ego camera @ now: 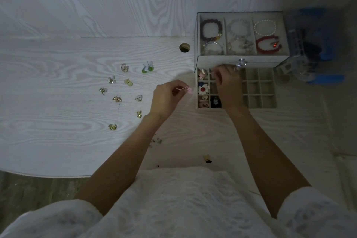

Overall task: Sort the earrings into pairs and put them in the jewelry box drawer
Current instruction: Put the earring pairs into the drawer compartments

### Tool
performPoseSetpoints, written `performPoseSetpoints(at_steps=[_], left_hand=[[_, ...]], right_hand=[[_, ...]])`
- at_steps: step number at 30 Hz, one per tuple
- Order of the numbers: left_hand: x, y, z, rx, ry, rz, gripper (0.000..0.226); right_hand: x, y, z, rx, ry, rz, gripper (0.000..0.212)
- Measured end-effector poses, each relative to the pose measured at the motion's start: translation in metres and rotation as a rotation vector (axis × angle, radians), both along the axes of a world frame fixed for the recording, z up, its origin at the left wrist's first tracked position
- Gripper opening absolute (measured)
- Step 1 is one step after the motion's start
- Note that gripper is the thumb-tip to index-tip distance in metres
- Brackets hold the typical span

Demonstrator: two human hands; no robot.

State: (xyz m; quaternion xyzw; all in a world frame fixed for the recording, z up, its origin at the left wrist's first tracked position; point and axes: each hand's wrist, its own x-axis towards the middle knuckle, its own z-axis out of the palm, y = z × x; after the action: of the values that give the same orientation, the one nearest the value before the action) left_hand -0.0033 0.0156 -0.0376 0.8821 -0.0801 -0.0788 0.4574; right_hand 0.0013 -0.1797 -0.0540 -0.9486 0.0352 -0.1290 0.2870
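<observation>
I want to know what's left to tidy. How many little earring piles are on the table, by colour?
Green and white: 1
Gold or yellowish: 5
Pale, silvery or pearly: 3
Total: 9

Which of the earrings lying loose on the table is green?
The green earring pair, farthest back and nearest the jewelry box. The other loose ones look gold, silvery or pearly.

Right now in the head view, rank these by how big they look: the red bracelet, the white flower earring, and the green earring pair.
1. red bracelet
2. white flower earring and green earring pair: too alike to rank.
</observation>
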Motion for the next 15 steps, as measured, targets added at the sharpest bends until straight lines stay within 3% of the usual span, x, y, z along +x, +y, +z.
performPoseSetpoints(at_steps=[5, 11, 15], left_hand=[[0.020, -0.039, 0.006, 0.067, -0.161, -0.051, 0.009], [0.031, -0.086, 0.002, 0.088, -0.192, -0.042, 0.009], [0.028, -0.090, -0.003, 0.121, -0.229, -0.066, 0.016]], right_hand=[[-0.014, -0.002, -0.003, -0.130, 0.081, -0.004, 0.030], [-0.023, -0.007, 0.002, -0.140, 0.087, 0.042, 0.030], [-0.022, -0.009, 0.007, -0.163, 0.097, -0.041, 0.022]])
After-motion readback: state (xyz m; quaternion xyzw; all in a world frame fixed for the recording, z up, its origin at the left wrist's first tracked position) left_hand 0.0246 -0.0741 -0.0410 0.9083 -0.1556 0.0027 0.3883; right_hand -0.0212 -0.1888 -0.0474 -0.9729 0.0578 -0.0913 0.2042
